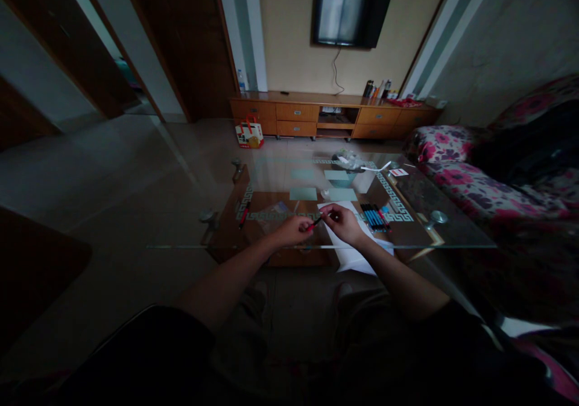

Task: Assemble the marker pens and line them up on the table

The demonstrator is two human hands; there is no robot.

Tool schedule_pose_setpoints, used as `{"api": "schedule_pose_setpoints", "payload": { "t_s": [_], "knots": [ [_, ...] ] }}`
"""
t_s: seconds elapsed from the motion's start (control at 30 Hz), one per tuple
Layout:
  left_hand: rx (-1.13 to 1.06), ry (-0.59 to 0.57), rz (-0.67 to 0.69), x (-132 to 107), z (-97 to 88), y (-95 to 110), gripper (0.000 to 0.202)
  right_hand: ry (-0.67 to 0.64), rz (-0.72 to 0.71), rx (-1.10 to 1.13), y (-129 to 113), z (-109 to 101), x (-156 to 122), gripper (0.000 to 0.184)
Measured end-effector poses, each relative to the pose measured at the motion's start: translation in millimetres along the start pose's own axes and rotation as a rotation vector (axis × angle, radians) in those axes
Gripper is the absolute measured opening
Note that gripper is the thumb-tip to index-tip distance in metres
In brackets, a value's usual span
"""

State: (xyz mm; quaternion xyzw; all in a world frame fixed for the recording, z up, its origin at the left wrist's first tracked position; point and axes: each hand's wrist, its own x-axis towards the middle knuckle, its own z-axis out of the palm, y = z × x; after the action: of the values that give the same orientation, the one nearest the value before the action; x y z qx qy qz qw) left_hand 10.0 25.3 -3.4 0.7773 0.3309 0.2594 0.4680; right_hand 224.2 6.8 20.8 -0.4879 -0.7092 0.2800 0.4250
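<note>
Over the near edge of the glass table, my left hand point(293, 231) is closed around the red end of a red and black pen point(313, 225). My right hand point(341, 222) pinches at the pen's dark end, its fingertips hiding the tip. White paper sheets point(348, 252) lie under and beside my right hand, hanging a little past the table edge. To the right is a row of several pens point(374, 218) with blue, black and red bodies. Off to the left, red and black pens point(244, 215) lie on the glass.
The glass table point(271, 177) has a patterned border. Toward its far side are a clear plastic bag point(348, 158) and a small card point(398, 172). A flowered sofa point(461, 171) stands on the right. Beyond are a paper bag point(249, 134), a wooden cabinet point(296, 113) and a television point(353, 11).
</note>
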Motion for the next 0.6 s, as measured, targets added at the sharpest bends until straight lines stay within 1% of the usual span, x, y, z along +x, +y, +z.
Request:
{"api": "schedule_pose_setpoints", "payload": {
  "t_s": [0.13,0.3,0.43,0.6],
  "knots": [
    [0.019,0.014,0.011,0.5,0.2,-1.3,0.02,-0.009,0.001,0.007,-2.2,-0.3,0.0,0.03],
    [0.053,0.017,0.019,-0.8,-2.0,5.5,0.02,-0.017,0.01,0.016,-3.8,-0.7,-0.3,0.028],
    [0.083,0.023,0.05,-1.6,-3.7,10.9,0.027,-0.034,0.009,0.019,-3.6,-0.7,-0.6,0.028],
    [0.141,0.056,0.055,-1.2,-3.5,8.5,0.031,-0.066,0.009,0.045,-0.5,0.1,-1.0,0.027]
  ]
}}
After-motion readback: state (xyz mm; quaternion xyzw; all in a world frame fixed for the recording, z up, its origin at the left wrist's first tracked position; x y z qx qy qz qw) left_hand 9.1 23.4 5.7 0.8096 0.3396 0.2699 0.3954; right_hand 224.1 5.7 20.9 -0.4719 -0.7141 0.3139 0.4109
